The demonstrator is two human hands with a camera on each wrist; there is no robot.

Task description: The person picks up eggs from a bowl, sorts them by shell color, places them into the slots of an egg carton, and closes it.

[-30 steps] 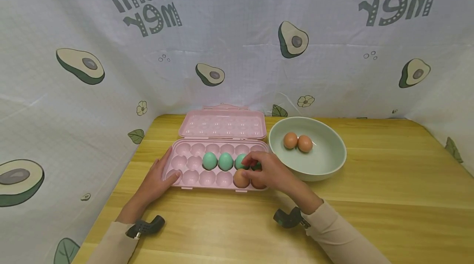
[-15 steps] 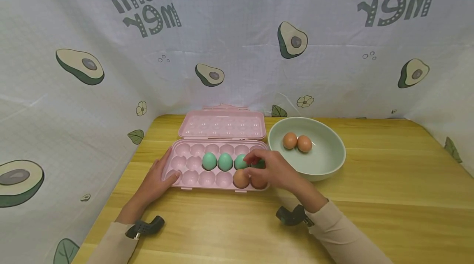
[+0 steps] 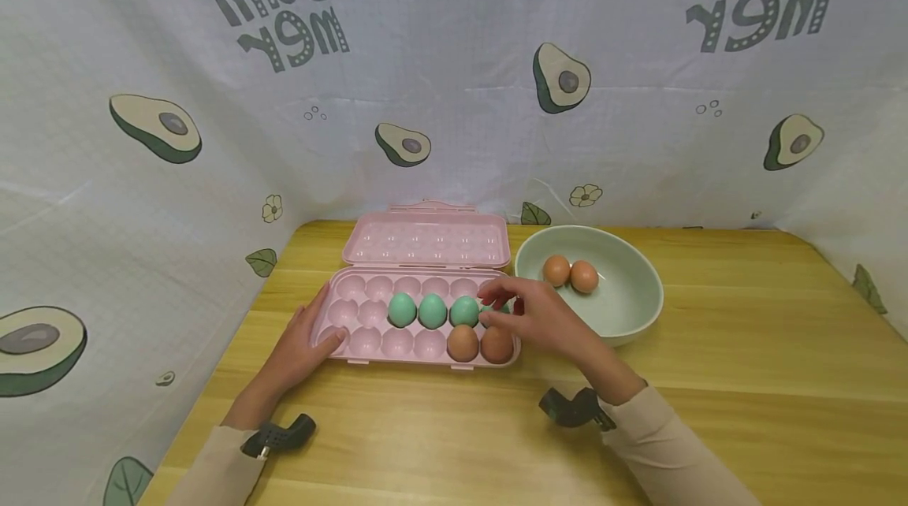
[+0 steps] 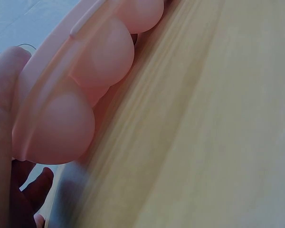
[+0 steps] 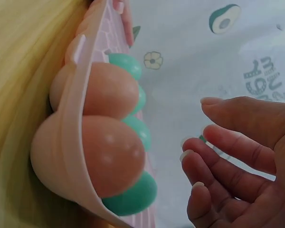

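Observation:
A pink egg tray (image 3: 397,343) lies with its lid (image 3: 427,238) folded back behind it. My left hand (image 3: 303,336) grips the tray's left end, thumb over the rim and fingers round the outer side. Several green eggs (image 3: 432,310) fill part of the middle row. In the front row two brown eggs (image 3: 463,343) sit side by side at the right end. Above that end hovers my right hand (image 3: 532,317), fingers loosely bent and nothing between them. It partly covers the rightmost green egg in the head view; the right wrist view shows its fingertips apart from the eggs.
A pale green bowl (image 3: 627,309) stands just right of the tray, with two brown eggs (image 3: 571,273) inside. Everything rests on a wooden table (image 3: 745,332). Behind it hangs a white cloth (image 3: 468,151) printed with avocados.
My right hand has drawn back from the front-row brown eggs, up and to the right, leaving both in their cups. The left hand and the tray stay put.

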